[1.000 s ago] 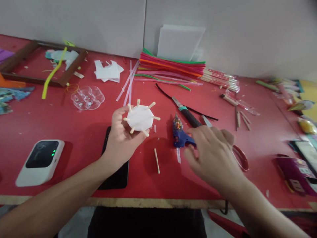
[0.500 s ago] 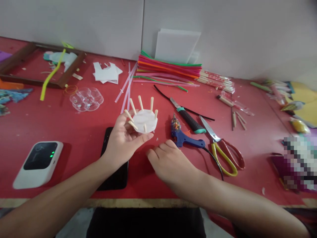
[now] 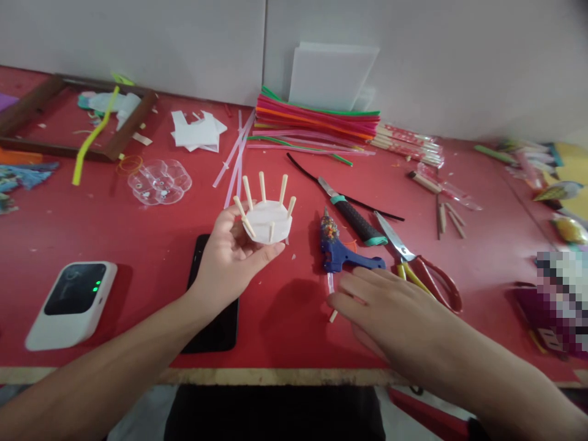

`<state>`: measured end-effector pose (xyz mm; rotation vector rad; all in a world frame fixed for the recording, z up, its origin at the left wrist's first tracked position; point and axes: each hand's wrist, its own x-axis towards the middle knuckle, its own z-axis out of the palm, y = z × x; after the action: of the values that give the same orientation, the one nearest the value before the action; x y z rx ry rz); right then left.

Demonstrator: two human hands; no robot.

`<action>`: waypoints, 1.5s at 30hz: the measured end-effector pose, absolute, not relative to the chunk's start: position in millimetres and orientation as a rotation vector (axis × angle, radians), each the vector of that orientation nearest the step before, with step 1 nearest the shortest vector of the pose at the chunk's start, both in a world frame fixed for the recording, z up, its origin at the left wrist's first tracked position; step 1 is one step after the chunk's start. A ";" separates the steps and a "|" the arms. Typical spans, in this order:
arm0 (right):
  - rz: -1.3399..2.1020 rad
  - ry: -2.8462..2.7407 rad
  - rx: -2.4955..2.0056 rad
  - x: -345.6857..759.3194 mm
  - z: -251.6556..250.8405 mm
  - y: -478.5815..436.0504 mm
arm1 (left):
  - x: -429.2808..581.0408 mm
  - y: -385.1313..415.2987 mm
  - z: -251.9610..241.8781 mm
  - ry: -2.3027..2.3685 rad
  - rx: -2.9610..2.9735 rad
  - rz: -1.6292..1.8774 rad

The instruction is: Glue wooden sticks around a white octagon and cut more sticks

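A small white many-sided disc [image 3: 267,222] with several short pale wooden sticks [image 3: 262,187] standing around its edge rests in my left hand [image 3: 236,254]. My left thumb presses the near edge and the fingers curl beneath. My right hand [image 3: 381,303] hovers over the table, fingers bent and slightly apart, beside the blue glue gun [image 3: 333,254]. A clear glue stick [image 3: 331,282] pokes from the gun's back end. Just under my right fingertips shows the end of a small pale stick [image 3: 333,316]; whether the fingers touch it is unclear.
Scissors [image 3: 399,248] and pliers [image 3: 356,220] lie beyond my right hand. A black phone [image 3: 215,331] is under my left wrist, with a white device [image 3: 71,303] farther left. Pipe cleaners [image 3: 316,119], paper scraps [image 3: 197,131] and a brown frame [image 3: 113,147] are at the back.
My right hand has moved right from beside the disc toward the glue gun, and its fingers have loosened. The glue stick and small pale stick now show. My left hand keeps holding the disc.
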<state>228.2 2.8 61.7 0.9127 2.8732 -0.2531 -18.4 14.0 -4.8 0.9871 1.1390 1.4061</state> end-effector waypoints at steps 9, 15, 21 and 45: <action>-0.043 2.941 0.797 240.7 31.2 -14.0 | -18.6 15.2 -6.1 1.142 0.999 1.403; -0.174 2.997 0.589 232.2 45.2 -8.0 | -17.4 14.5 -6.3 1.090 0.943 1.367; -0.912 3.457 1.021 211.2 52.5 22.3 | -17.0 13.8 -3.3 1.020 0.869 1.206; -0.736 3.668 1.527 193.1 18.9 23.5 | -13.9 6.5 -3.8 1.012 1.041 1.056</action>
<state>193.1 23.5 18.9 1.5268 3.6681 -0.7358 -13.9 6.5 -3.8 1.0410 1.0123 1.0564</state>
